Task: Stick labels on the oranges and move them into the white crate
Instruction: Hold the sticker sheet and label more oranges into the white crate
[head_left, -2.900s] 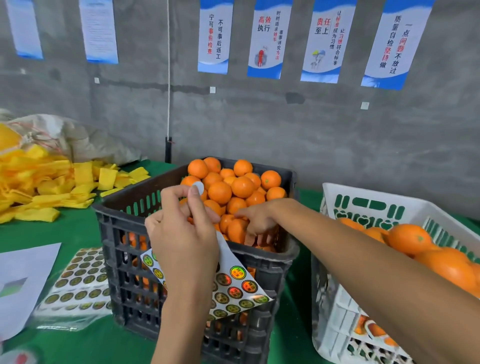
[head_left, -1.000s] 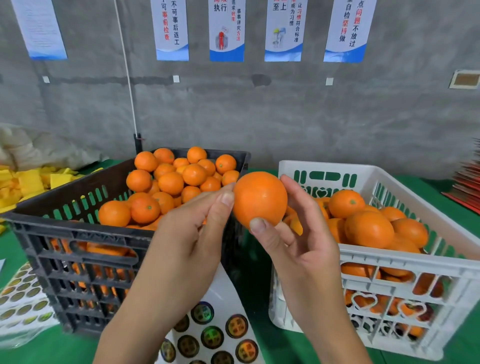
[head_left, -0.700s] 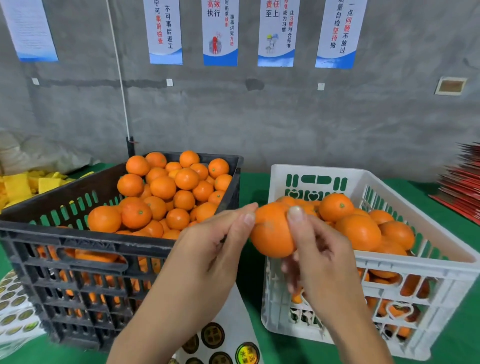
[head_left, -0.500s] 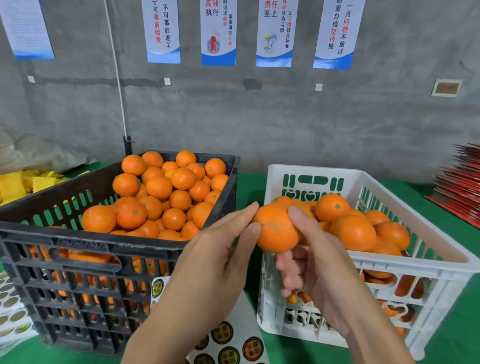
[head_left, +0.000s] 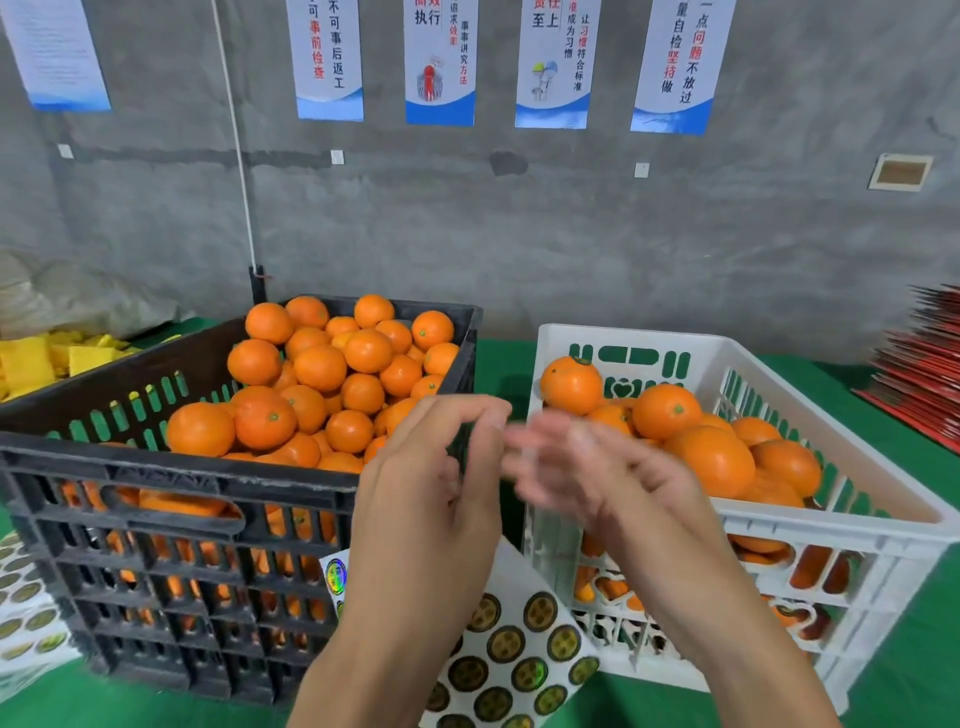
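Two crates stand side by side on the green worktop (head_left: 498, 364), against a grey concrete wall hung with blue-and-white posters (head_left: 440, 62). The black crate (head_left: 171, 525) on the left is heaped with oranges (head_left: 319, 366) that rise above its rim toward the back corner. The white crate (head_left: 852, 525) on the right is also well filled; its oranges (head_left: 714, 460) mound up past the near rim, and one (head_left: 571, 384) sits at the back left corner against the slotted wall. More fruit shows through the openings in both crates' sides.

The person's hands meet in the gap between the crates. The left hand (head_left: 431, 499) has its fingers curled inward with the tips drawn toward the thumb, and a label sheet (head_left: 514, 654) with round dark-and-gold stickers hangs out from under it, so it is gripping that sheet. The right hand (head_left: 592, 478) is blurred, at the near left corner of the white crate, fingers spread and loose with nothing in them.

At the far left edge lie further sticker sheets (head_left: 23, 613) on the worktop, and behind them a pile of yellow foam sleeves (head_left: 36, 358). A stack of red sheets (head_left: 924, 358) lies at the far right.
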